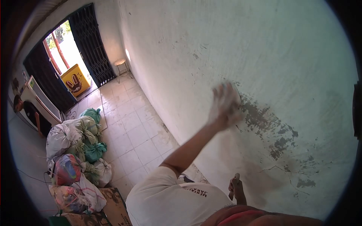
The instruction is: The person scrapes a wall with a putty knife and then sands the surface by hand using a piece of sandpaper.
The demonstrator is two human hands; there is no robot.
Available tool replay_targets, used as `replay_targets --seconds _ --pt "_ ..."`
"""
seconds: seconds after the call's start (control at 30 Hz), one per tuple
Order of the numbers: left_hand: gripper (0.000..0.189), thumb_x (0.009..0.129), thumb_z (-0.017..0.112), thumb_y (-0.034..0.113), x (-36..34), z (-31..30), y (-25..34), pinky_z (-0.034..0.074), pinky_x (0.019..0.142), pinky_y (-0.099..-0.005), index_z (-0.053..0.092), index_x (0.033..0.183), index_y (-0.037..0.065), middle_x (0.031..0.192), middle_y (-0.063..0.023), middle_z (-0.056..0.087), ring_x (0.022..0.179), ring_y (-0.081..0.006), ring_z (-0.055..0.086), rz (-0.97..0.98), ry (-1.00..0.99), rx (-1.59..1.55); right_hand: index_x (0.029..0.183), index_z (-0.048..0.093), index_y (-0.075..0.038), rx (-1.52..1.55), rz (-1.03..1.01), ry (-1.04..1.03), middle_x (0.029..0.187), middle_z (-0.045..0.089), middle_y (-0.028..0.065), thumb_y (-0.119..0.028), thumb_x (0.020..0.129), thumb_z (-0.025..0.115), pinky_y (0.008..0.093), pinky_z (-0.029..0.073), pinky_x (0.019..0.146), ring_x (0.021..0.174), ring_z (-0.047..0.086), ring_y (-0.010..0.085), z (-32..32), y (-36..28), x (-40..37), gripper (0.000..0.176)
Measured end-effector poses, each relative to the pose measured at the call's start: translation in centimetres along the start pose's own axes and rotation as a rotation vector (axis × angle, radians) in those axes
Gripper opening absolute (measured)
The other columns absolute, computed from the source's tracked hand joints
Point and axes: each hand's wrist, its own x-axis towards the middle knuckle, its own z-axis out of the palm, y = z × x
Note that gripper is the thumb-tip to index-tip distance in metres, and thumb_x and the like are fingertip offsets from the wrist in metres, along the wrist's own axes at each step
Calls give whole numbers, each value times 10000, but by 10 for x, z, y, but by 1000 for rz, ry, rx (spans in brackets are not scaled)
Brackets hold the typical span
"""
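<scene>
My left hand point(226, 107) reaches up against the pale painted wall point(181, 71), its fingers smeared by motion. Whether it holds anything is too blurred to make out. Just right of it is a rough grey patch point(258, 116) where the paint has come off, with smaller flaked spots trailing down to the right. Lower down, close to my body, my right hand point(236, 186) is closed with the thumb pointing up. The inside of its grip is hidden. My white shirt point(169, 199) with dark lettering fills the bottom.
Tied sacks and bags point(94, 151) are heaped at left, with cardboard boxes point(115, 205) below them. A tiled floor point(134, 132) runs along the wall to a stool point(120, 64). A yellow box point(76, 80) stands by the folding gate point(92, 45). A person point(34, 115) in dark clothing is at far left.
</scene>
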Motion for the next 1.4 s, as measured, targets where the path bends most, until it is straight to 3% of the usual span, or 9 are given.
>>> replay_targets --seconds 0.23,0.3,0.47,0.7,0.87,1.0,1.13,1.23,1.4 --pt "786 919 542 281 99 -64 -91 19 1179 -467 111 1512 0 1587 -212 31 1465 -386 5 -235 394 -200 767 473 -95 54 22 15 590 406 -11 -496 953 529 262 366 477 495 425 102 30 -2 20 445" --pt "971 860 623 432 65 -32 -76 -14 1119 -631 62 1504 -29 1566 -271 14 1431 -491 -9 -79 341 -114 796 476 -89 71 6 9 597 419 -5 -535 942 523 266 380 491 507 440 111 43 2 21 471" --pt "937 857 619 477 10 -27 -92 10 1135 -608 165 1475 -61 1555 -292 40 1428 -495 -2 23 1 -13 800 508 -70 216 -39 85 556 409 -10 -521 952 509 278 403 484 499 460 122 78 5 32 476" --pt "834 911 587 285 103 -85 -213 16 1160 -544 83 1518 15 1595 -176 34 1461 -397 37 -284 416 -259 783 507 -62 75 174 208 552 437 4 -473 960 514 278 401 461 469 454 115 74 60 42 448" --pt "1083 825 477 708 9 -19 -116 -37 1109 -643 124 1474 -84 1551 -305 29 1410 -538 -7 22 135 -118 769 501 -64 -64 287 290 523 424 -11 -420 938 572 269 351 409 419 424 101 73 87 37 401" --pt "925 892 526 526 61 -45 -183 -39 1128 -609 123 1488 -56 1564 -273 42 1436 -478 -11 18 275 -71 741 494 -95 -74 315 328 505 407 -36 -396 901 632 264 297 367 370 381 88 35 178 42 367" --pt "809 932 537 322 140 -104 -275 -66 1138 -573 70 1516 12 1600 -166 4 1467 -366 -39 -340 539 -426 741 503 -93 -120 396 340 508 415 -33 -400 894 639 264 300 369 374 388 89 44 154 46 369" --pt "807 928 542 294 131 -87 -267 -67 1140 -566 65 1518 19 1600 -166 -1 1468 -367 -26 -331 558 -233 741 509 -91 -139 422 324 510 422 -30 -402 889 644 265 303 371 377 392 90 50 138 55 370" --pt "1111 818 435 748 9 -9 -153 -64 1094 -659 84 1485 -68 1544 -322 -10 1418 -514 -75 6 186 -116 742 520 -88 -156 445 298 513 433 -25 -407 881 654 265 308 374 382 400 92 58 125 67 373"
